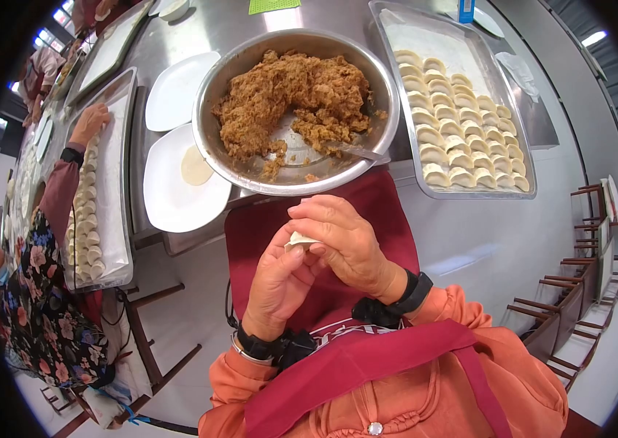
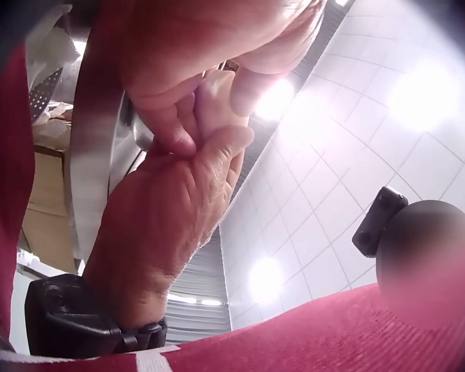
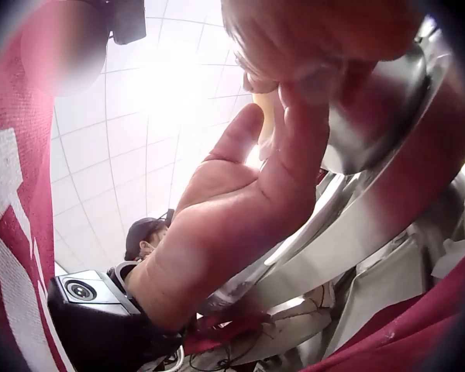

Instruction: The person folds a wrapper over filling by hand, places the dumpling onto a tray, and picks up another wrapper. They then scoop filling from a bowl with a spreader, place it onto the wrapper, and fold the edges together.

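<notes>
Both hands meet above the apron, just below the steel bowl (image 1: 206,139) in the head view. A small pale dumpling (image 1: 298,241) is pinched between the fingers and thumbs of my left hand (image 1: 277,281) and my right hand (image 1: 349,244). The left wrist view shows the pale dough (image 2: 217,108) between fingertips of both hands. From the right wrist view, a strip of the dough (image 3: 266,116) shows beside the left thumb, partly covered by fingers. Brown filling (image 1: 279,95) lies in the bowl, with a utensil (image 1: 360,151) resting in it.
White plates stand left of the bowl; the nearer plate (image 1: 177,201) holds a round wrapper (image 1: 196,166). At right, a tray (image 1: 480,193) carries rows of dumplings (image 1: 462,139). Another person's hand (image 1: 90,123) reaches over a second dumpling tray (image 1: 120,226) at left.
</notes>
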Motion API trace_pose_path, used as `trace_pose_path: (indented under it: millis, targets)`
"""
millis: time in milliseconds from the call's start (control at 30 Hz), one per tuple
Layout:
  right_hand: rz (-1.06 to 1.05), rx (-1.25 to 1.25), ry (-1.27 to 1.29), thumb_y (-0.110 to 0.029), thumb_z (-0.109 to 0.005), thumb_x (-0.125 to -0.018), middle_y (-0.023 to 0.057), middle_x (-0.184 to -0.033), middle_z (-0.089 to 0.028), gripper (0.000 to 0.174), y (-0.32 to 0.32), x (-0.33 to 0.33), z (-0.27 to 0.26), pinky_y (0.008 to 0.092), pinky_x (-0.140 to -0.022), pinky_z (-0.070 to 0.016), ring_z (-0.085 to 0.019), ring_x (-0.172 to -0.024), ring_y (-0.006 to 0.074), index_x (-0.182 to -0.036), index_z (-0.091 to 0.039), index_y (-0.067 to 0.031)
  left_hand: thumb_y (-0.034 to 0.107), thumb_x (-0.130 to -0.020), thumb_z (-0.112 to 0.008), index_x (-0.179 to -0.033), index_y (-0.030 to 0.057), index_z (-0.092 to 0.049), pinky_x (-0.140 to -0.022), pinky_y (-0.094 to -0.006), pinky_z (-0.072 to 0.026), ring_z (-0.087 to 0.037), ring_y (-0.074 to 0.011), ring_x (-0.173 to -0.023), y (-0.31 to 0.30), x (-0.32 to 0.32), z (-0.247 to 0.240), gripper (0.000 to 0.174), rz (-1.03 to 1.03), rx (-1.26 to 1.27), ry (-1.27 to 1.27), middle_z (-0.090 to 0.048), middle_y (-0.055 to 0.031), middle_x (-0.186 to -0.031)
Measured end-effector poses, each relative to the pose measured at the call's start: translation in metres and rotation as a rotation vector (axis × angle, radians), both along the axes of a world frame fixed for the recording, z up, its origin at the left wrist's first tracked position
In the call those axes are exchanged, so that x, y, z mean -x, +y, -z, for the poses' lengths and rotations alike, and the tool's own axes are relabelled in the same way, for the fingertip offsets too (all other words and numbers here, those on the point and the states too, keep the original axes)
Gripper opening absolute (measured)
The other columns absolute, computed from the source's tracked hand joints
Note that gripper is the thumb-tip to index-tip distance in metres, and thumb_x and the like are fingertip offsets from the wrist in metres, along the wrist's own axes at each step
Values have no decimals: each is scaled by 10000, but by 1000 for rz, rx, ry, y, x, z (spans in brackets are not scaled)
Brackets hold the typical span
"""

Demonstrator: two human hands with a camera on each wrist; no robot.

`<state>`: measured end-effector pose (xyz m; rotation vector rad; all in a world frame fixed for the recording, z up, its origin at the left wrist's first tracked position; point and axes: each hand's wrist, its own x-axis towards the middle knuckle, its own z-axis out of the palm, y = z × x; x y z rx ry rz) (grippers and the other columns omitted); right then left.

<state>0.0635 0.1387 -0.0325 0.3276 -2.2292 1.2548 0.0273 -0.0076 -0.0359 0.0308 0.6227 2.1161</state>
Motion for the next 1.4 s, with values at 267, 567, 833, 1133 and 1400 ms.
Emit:
trace_pose_path:
  millis: [267,567,833,1133,1400]
  targets:
    - [37,27,-35,-165,-589,-763,122,-1083,-572,308,-2,-2,-8,386,-827,-453,-523,-998,327,-1041,-582,-32,184,-828,-585,-1259,51,-370,-886,-311,-431,-534,-149,-1011,2,0,-4,499,-4,32,3,-528,-54,-1115]
    - [22,-27,-2,-245,-656,-691,131,-1085,-566,420,7,-6,1,389,-819,-455,-522,-992,335,-1047,-577,-35,259,-854,-548,-1248,23,-357,-876,-301,-413,-515,-168,-1013,8,-1,-9,497,8,49,-25,-518,-73,-1091]
    - [147,-215,-165,-153,-657,-644,74,-955,-557,358,19,-23,0,348,-718,-466,-529,-852,270,-981,-565,-72,171,-884,-474,-1243,13,-399,-864,-291,-413,-500,-163,-1040,14,-4,8,399,87,265,140,-494,-81,-1159]
    - [116,-319,-229,-69,-603,-634,48,-873,-576,306,29,-28,4,321,-653,-474,-549,-752,231,-938,-565,-74,209,-855,-528,-1307,42,-317,-849,-300,-412,-502,-140,-962,26,-6,9,527,243,444,263,-475,-46,-1135]
    - [73,-339,-254,-102,-619,-647,49,-815,-561,256,43,-35,4,321,-649,-469,-542,-742,226,-889,-536,-82,95,-850,-497,-1346,-11,-234,-893,-288,-399,-454,-149,-1082,36,-3,10,571,346,340,270,-395,-88,-1262]
